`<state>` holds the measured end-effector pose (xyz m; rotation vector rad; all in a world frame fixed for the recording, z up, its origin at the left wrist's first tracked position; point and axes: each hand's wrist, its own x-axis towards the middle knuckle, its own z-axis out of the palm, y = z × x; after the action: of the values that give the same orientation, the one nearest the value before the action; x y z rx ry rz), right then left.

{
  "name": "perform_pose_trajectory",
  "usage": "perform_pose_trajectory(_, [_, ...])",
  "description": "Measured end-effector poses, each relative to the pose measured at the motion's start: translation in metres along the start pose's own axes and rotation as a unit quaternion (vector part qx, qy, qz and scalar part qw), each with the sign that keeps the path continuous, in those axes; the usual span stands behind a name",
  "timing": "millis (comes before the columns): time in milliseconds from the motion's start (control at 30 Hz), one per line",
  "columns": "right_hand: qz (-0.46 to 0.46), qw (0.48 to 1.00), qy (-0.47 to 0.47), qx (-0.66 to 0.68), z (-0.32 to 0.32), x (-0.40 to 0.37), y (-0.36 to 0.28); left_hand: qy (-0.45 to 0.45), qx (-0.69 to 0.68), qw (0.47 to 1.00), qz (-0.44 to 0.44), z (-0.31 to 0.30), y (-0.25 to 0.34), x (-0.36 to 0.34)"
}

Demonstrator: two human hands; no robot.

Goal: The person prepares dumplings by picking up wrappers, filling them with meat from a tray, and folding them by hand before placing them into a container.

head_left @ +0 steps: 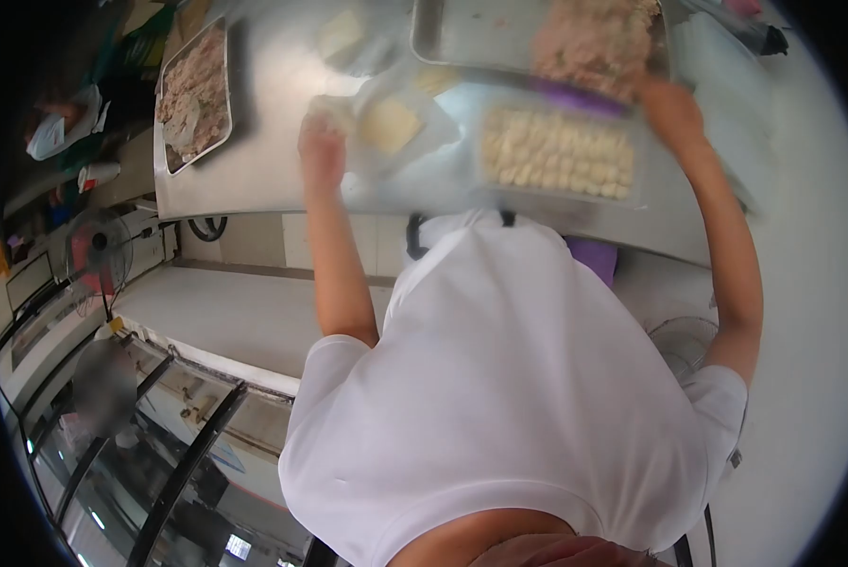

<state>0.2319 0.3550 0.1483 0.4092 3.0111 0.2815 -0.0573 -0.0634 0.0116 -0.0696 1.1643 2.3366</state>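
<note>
My left hand (323, 151), blurred, is over the steel table with a pale dough wrapper (332, 111) at its fingers. Just right of it, a stack of square yellowish wrappers (391, 126) lies on a clear plastic sheet. My right hand (671, 111) is smeared by motion at the near right edge of the minced meat filling (599, 42). Its fingers look closed, but what they hold is hidden. Between my hands, near the table's front edge, sits a clear tray of small filled dumplings (558, 156) in rows.
The meat lies in a metal tray (471, 47) at the back. Another tray of minced meat (195, 94) stands on the left. More pale wrappers (342, 33) lie further back. Stacked clear plastic trays (726, 94) are at the right. A fan (100, 241) stands beyond the table's left end.
</note>
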Motion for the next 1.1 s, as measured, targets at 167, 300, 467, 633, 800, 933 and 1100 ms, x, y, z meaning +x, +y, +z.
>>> perform_pose_trajectory(167, [-0.04, 0.999, -0.009, 0.016, 0.012, 0.015, -0.012, -0.008, 0.118, 0.993, 0.016, 0.049, -0.025, -0.005])
perform_pose_trajectory(300, [-0.037, 0.996, -0.061, 0.055, 0.014, 0.033, -0.019, -0.057, 0.154, 0.986, -0.035, 0.078, -0.034, -0.021])
perform_pose_trajectory(467, [-0.076, 0.978, -0.046, 0.188, 0.036, 0.05, 0.008, -0.036, 0.057, 0.993, -0.101, 0.071, -0.064, -0.016])
perform_pose_trajectory(633, [-0.024, 0.898, -0.086, 0.431, 0.026, 0.039, 0.014, -0.028, 0.048, 0.985, -0.165, 0.087, -0.103, -0.006])
perform_pose_trajectory(800, [0.06, 0.852, 0.094, 0.512, -0.001, 0.008, -0.045, -0.064, -0.019, 0.978, -0.195, 0.17, -0.114, -0.015])
perform_pose_trajectory(933, [0.04, 0.896, 0.186, 0.4, 0.015, -0.008, -0.078, -0.078, -0.105, 0.968, -0.213, 0.22, -0.117, -0.013])
perform_pose_trajectory(1100, [0.059, 0.928, 0.217, 0.299, 0.015, -0.024, -0.069, -0.067, -0.13, 0.965, -0.218, 0.227, -0.125, -0.006])
